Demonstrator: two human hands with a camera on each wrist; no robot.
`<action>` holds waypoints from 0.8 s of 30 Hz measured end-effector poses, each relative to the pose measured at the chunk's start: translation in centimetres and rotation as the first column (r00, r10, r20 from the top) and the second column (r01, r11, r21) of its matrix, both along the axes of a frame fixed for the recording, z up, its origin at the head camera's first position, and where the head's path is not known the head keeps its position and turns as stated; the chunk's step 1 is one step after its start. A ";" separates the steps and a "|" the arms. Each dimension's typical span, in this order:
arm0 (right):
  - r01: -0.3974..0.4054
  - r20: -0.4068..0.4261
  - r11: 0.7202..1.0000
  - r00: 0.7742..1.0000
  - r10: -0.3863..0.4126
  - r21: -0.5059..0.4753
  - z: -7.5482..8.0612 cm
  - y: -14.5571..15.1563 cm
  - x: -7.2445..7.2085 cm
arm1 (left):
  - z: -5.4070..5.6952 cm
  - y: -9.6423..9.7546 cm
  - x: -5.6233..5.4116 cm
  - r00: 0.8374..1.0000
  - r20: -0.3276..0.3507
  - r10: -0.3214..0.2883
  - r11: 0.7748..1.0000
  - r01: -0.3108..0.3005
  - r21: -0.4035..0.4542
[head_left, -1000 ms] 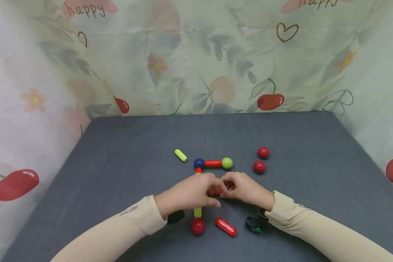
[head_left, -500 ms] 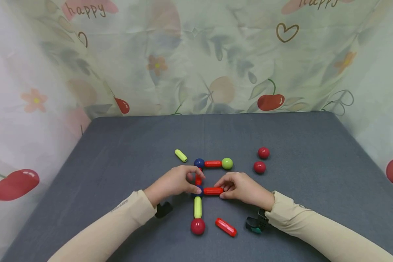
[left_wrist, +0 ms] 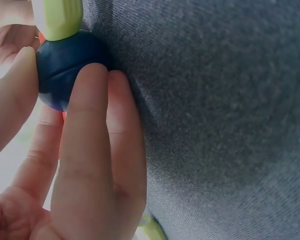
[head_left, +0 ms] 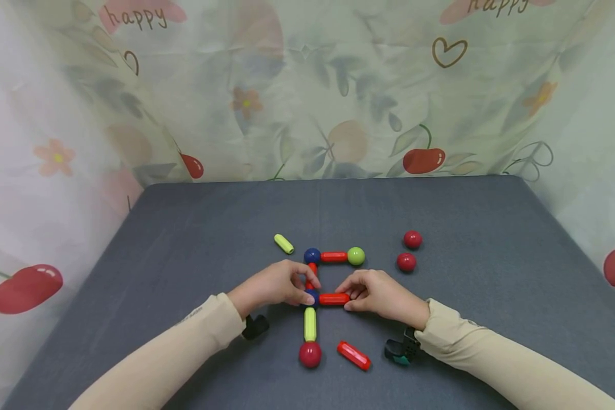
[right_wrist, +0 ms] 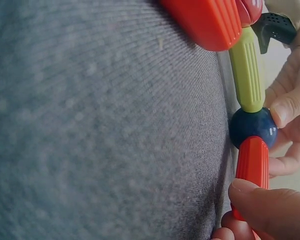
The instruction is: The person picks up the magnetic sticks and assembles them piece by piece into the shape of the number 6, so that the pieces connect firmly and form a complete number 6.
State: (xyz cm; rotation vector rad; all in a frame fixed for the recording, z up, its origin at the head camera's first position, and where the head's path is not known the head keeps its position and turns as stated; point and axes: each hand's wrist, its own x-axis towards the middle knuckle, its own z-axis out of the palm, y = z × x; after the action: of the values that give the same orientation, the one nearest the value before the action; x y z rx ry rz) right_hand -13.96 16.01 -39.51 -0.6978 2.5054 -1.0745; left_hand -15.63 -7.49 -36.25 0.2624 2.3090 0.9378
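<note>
My left hand (head_left: 277, 283) pinches a dark blue ball (left_wrist: 65, 67) between thumb and fingertips. My right hand (head_left: 378, 294) holds the right end of a red rod (head_left: 333, 299), whose other end meets that ball. Below the ball, a yellow-green rod (head_left: 310, 324) runs down to a red ball (head_left: 310, 355). A second red rod (head_left: 312, 268), partly covered by the left fingers, leads up to another blue ball (head_left: 312, 255). From there a third red rod (head_left: 333, 257) extends right to a green ball (head_left: 356, 256).
On the dark grey tabletop (head_left: 215, 222), a short yellow-green rod (head_left: 284, 244) lies loose at the upper left of the joined pieces. Two red balls, a far one (head_left: 412, 240) and a nearer one (head_left: 406, 262), sit to the right. A loose red rod (head_left: 353, 356) lies in front.
The left hand has moved left, from over the red rod beside the right hand to the lower blue ball, uncovering the rod. The right hand has kept its place.
</note>
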 end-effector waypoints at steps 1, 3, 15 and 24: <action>0.000 0.000 1.000 1.000 0.000 0.000 0.0 0.0 0.0 | 0.0 0.0 0.0 1.000 0.001 -0.001 1.000 0.001 0.000; -0.001 0.001 1.000 1.000 0.001 -0.001 0.1 0.0 0.0 | 0.0 0.0 0.0 1.000 0.000 -0.002 1.000 0.002 -0.001; 0.048 0.045 0.997 0.998 -0.046 -0.060 0.8 0.6 1.0 | -0.2 -0.1 -0.1 1.000 0.000 0.001 1.000 -0.001 0.011; 0.036 0.072 0.999 0.997 -0.034 -0.024 1.8 0.5 4.2 | -0.2 -0.1 0.0 1.000 -0.006 -0.002 1.000 0.002 0.009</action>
State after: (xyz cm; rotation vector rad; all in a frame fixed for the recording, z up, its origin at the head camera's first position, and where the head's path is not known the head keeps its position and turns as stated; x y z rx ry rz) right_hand -9.73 16.49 -37.69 -0.6133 2.4555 -1.1255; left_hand -15.68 -7.60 -36.43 0.2713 2.3101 0.9483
